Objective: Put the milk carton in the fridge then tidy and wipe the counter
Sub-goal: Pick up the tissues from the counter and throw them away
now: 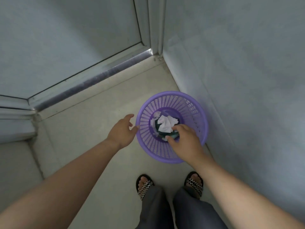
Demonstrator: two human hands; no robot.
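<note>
A purple perforated waste basket (pixel 194 111) stands on the floor in a corner. Crumpled white paper (pixel 165 123) and some dark rubbish lie at its bottom. My right hand (pixel 184 141) hovers over the basket's mouth, fingers loosely spread and pointing down, holding nothing that I can see. My left hand (pixel 123 131) hangs just left of the basket's rim, fingers relaxed and apart, holding nothing. The milk carton, the fridge and the counter are out of view.
A grey wall (pixel 239 71) runs close along the basket's right side. A metal door frame and threshold (pixel 92 76) cross the upper left. Pale floor (pixel 92 126) lies left of the basket. My feet in checkered sandals (pixel 145 185) stand just behind it.
</note>
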